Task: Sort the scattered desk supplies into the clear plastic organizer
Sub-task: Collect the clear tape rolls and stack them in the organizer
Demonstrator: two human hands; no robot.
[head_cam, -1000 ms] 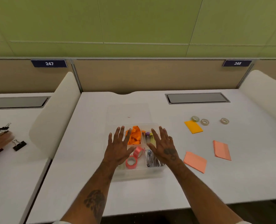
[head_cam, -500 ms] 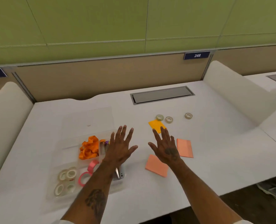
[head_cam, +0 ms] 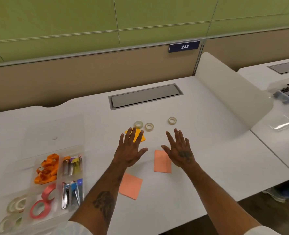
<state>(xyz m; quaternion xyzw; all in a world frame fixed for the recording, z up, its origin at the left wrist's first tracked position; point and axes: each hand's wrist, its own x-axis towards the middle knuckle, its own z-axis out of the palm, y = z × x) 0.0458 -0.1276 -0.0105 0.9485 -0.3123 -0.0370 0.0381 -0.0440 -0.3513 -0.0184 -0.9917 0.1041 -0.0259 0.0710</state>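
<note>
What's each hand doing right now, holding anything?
Left hand: open, fingers spread, holding nothing.
Right hand: open, fingers spread, holding nothing.

Clear plastic organizer (head_cam: 43,156); matt white desk (head_cam: 199,150)

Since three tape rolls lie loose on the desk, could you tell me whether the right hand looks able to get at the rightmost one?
Probably yes: the right hand is open and empty, its fingers point toward that tape roll, and only bare desk lies between them.
</note>
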